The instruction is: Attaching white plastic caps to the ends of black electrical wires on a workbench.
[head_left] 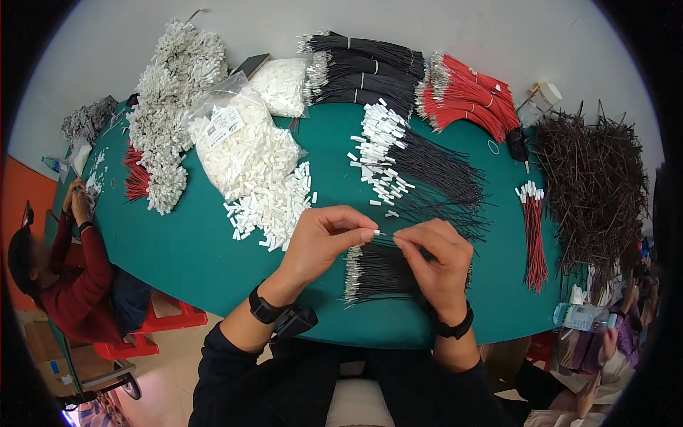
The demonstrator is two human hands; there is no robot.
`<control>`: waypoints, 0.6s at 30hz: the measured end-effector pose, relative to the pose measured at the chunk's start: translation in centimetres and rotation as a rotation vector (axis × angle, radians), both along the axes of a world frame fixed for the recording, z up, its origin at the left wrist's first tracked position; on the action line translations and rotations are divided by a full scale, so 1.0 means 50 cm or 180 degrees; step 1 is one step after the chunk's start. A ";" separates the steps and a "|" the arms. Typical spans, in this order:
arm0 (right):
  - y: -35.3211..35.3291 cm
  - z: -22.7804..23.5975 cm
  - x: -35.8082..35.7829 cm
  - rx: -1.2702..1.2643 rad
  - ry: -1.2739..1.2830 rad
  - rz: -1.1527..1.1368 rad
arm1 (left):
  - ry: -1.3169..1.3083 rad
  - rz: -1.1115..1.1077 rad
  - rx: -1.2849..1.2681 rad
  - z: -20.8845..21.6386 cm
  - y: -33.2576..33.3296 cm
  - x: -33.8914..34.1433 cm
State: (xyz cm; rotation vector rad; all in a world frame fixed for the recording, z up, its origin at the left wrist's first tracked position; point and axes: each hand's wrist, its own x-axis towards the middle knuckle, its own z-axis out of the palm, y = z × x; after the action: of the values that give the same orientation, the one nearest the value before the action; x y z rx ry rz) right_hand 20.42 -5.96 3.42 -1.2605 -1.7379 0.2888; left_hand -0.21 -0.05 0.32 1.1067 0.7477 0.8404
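Between the thumb and forefinger of my left hand (329, 238) is a small white connector housing (376, 232), mostly covered by the fingertips. My right hand (440, 260) pinches a thin black wire (388, 235) whose end meets the housing or lies right at it. How far the wire sits inside cannot be made out. Below my hands lies a bundle of black wires (380, 277) with bare metal terminals at its left end. Just beyond them, black wires with white housings (384, 146) are heaped. Loose white housings (274, 213) spread out left of my left hand.
An open plastic bag of housings (228, 142) stands on the green table (213, 263). Black bundles (370, 67) and red bundles (473, 96) lie at the back. A dark wire pile (594, 185) and a bottle (580, 317) are right. Another person (78, 270) works at left.
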 end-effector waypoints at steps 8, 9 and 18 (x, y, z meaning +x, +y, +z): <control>0.002 -0.008 0.002 -0.0030 0.0085 0.0119 | -0.0089 -0.0072 -0.0199 -0.008 -0.005 0.004; 0.002 -0.009 0.001 0.0013 0.0033 0.0122 | -0.0126 -0.0071 -0.0272 -0.008 -0.006 0.008; 0.000 -0.009 -0.002 -0.0213 0.0168 0.0164 | -0.0174 -0.0139 -0.0280 -0.012 -0.005 0.006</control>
State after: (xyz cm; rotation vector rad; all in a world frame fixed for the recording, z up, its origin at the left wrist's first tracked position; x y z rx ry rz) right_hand 20.31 -5.96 2.95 -1.2461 -1.7299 0.4099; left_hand 0.09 -0.31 -0.27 1.0146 0.7062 0.7905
